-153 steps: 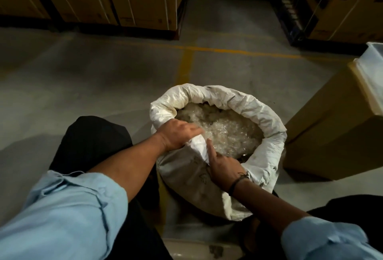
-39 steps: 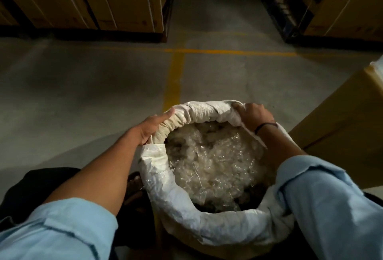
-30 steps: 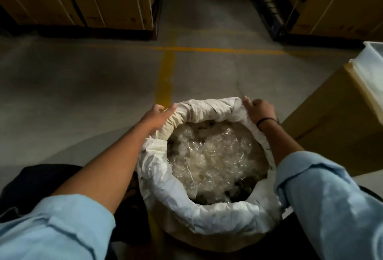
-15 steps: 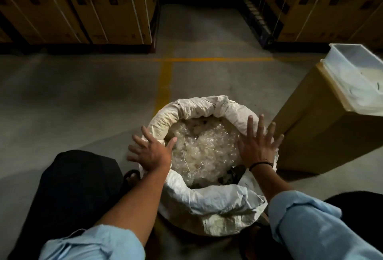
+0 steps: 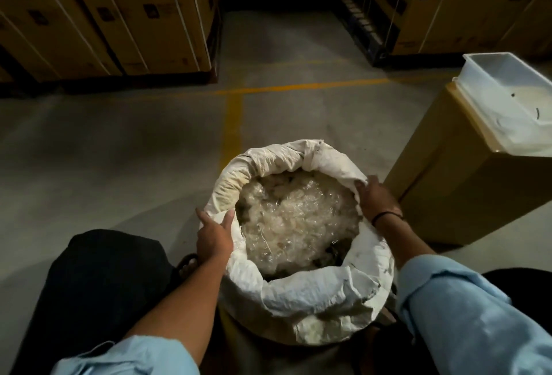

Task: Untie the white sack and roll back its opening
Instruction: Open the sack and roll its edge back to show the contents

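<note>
The white woven sack stands on the floor between my knees. Its mouth is open and its rim is rolled outward into a thick cuff all round. Inside lies a heap of clear crinkled plastic. My left hand grips the cuff on the left side, thumb toward the inside. Across the opening, my right hand, with a dark band on its wrist, curls its fingers over the cuff. No tie or string shows at the opening.
A tall cardboard box stands close to the sack's right, with a white plastic tub on top. Stacked cartons on pallets line the far side. Yellow lines mark the concrete floor ahead.
Both hands left the far rim, spread open over the sack half a second ago, and now grip the cuff at its left and right sides. The camera has pulled back.
</note>
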Demonstrator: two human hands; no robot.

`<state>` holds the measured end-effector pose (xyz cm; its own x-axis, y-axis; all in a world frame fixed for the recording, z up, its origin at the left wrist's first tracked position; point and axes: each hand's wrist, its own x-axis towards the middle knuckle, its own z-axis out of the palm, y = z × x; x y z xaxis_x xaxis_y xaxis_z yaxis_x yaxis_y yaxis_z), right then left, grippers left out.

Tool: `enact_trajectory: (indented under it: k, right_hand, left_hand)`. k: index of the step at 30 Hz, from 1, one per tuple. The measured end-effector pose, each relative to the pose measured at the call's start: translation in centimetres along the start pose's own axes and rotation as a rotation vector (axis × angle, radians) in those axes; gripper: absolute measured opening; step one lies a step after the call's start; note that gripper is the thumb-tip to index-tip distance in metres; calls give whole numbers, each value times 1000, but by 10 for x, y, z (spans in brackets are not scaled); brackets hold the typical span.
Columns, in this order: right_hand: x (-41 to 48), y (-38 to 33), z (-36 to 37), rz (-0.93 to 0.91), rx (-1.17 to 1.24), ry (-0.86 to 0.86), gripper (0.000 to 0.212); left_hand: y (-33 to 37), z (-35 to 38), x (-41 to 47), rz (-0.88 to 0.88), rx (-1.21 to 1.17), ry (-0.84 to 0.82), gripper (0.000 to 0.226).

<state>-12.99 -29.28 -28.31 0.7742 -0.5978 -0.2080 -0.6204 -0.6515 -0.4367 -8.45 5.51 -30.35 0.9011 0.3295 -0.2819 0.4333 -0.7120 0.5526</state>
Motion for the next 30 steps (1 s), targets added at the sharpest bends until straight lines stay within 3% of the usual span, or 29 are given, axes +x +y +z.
enact_trajectory:
  k: [3,6,9,13,16,18,19,22,24,27,30]
  right_hand:
    - [10,-1,-18,42,188,-2,53]
    - [14,6,-32,117,190,-62,58]
    - [14,7,-36,154,193,-77,59]
    - [7,-24,-38,33,-9,96,45]
    - [-9,-52,-46,-265,-272,270,53]
    - [-24,-74,-55,-465,-336,238,53]
    - [-32,-84,-60,-540,-355,176,51]
    - [-65,-97,-72,-756,-392,-84,50]
    - [-95,-94,-77,-780,-447,-346,58]
    - [-128,-75,-67,-743,-610,-580,79]
    - [-143,-66,-45,-736,-677,-659,88]
  left_hand:
    - [10,-15,8,-89,-243,-49,76]
    - [22,-41,16,-299,-474,-101,83]
    - [16,-51,24,-329,-439,-177,83]
    - [31,-56,38,-305,-247,-223,88]
    - [71,-67,35,-60,75,-11,93]
    - [102,-77,18,274,206,87,84]
    - [115,-80,8,428,259,50,78]
    - [136,-88,-34,832,549,-219,60]
    - [130,-90,-65,1001,795,-431,60]
    - [102,-76,-94,994,1077,-736,76]
    - [83,-56,-101,945,1216,-857,86]
